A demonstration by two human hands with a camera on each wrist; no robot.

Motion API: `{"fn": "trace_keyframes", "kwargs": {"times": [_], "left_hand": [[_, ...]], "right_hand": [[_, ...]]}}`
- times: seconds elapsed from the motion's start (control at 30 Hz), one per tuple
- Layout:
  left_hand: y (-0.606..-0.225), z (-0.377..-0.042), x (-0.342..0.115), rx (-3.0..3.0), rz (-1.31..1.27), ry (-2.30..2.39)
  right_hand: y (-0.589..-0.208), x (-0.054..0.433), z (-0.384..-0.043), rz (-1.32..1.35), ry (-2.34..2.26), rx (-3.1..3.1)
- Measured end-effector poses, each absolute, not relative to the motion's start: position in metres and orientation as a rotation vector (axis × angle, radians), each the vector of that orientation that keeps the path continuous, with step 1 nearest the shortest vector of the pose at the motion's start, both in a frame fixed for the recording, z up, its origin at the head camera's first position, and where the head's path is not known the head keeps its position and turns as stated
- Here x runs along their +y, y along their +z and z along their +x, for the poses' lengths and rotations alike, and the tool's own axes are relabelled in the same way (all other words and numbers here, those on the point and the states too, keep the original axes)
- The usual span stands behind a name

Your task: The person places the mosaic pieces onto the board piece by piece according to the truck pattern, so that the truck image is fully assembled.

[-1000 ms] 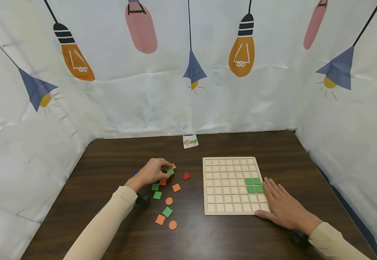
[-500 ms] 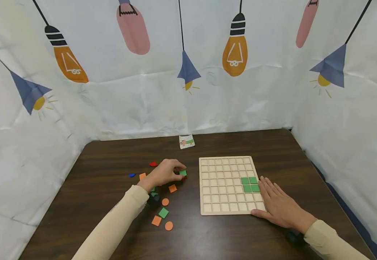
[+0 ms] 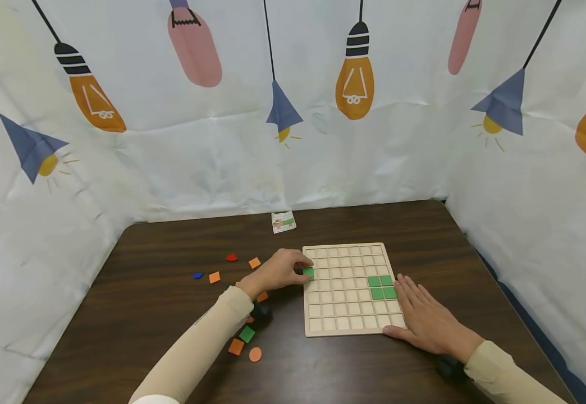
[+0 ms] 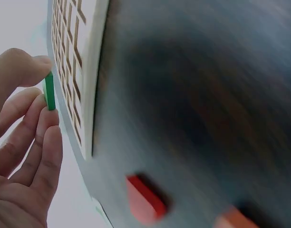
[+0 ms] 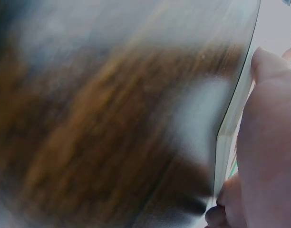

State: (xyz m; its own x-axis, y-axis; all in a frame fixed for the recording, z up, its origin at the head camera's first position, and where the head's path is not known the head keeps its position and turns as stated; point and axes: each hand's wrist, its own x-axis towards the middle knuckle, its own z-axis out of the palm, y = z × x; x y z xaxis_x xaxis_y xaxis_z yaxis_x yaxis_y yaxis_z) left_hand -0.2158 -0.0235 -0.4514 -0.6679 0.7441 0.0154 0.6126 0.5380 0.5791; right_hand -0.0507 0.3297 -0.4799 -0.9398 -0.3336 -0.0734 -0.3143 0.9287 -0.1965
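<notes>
My left hand (image 3: pixel 284 269) pinches a green square tile (image 4: pixel 49 91) between thumb and fingers, at the left edge of a pale wooden grid board (image 3: pixel 340 322). In the left wrist view the tile is held edge-on, beside the board's raised rim. Green squares (image 3: pixel 382 287) fill a two-by-two block of cells near the board's right side. My right hand (image 3: pixel 431 322) lies with straight fingers along the board's right edge, its thumb at the near right corner. The right wrist view shows that hand close against the board's side (image 5: pixel 224 147).
Left of the board lie loose pieces: a red one (image 3: pixel 231 257), a blue one (image 3: pixel 198 275), orange squares (image 3: pixel 214 277), an orange disc (image 3: pixel 255 354) and a green square (image 3: pixel 247 334). My left forearm covers some. A small printed card (image 3: pixel 284 222) lies at the table's back edge.
My left hand has carried the green tile rightward from among the loose pieces to the board's left edge. The right hand stays at the board's right edge. The head view has shifted slightly.
</notes>
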Motion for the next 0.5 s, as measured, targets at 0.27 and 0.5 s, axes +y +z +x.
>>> {"fn": "trace_keyframes", "kwargs": {"times": [0.27,0.5], "left_hand": [[-0.454,-0.216,0.005,2.492,1.201,0.833],[-0.456,-0.215,0.033,2.471,1.256,0.804]], "right_hand": [[-0.481,0.33,-0.051,-0.512,-0.269,2.99],[-0.481,0.33,-0.051,-0.51,-0.285,2.985]]}}
